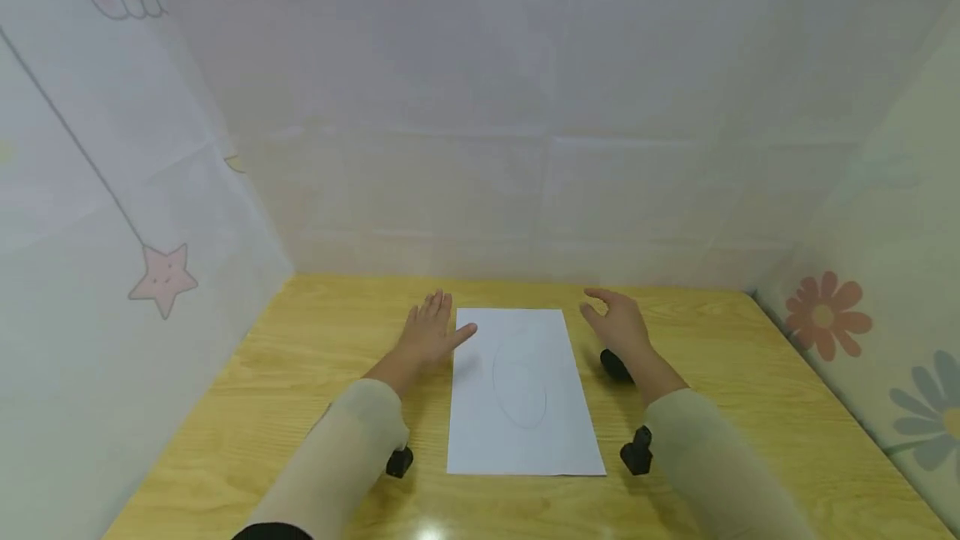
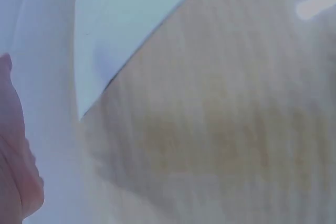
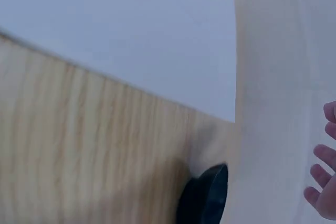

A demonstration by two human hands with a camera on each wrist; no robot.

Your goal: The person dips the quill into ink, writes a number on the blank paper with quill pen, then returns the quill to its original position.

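A white sheet of paper (image 1: 480, 432) lies on the wooden table, with a faint oval outline (image 1: 493, 373) drawn on it. My left hand (image 1: 429, 337) is over the paper's left edge, fingers straight and thumb stretched out above the sheet; it holds nothing. To the right of the sheet hovers my right hand (image 1: 621, 325), thumb and fingers apart and loosely bent, nothing between them. Beneath that wrist sits a rounded black object (image 1: 613, 365), partly hidden by the arm; in the right wrist view its black side (image 3: 202, 198) shows a curved rim.
The light wood table (image 1: 300, 373) runs back to a pale hanging cloth (image 1: 480, 190). More printed cloth, with a pink star (image 1: 163, 280) on the left and a red flower (image 1: 825, 317) on the right, borders both sides. Black wrist devices (image 1: 637, 452) sit below both forearms.
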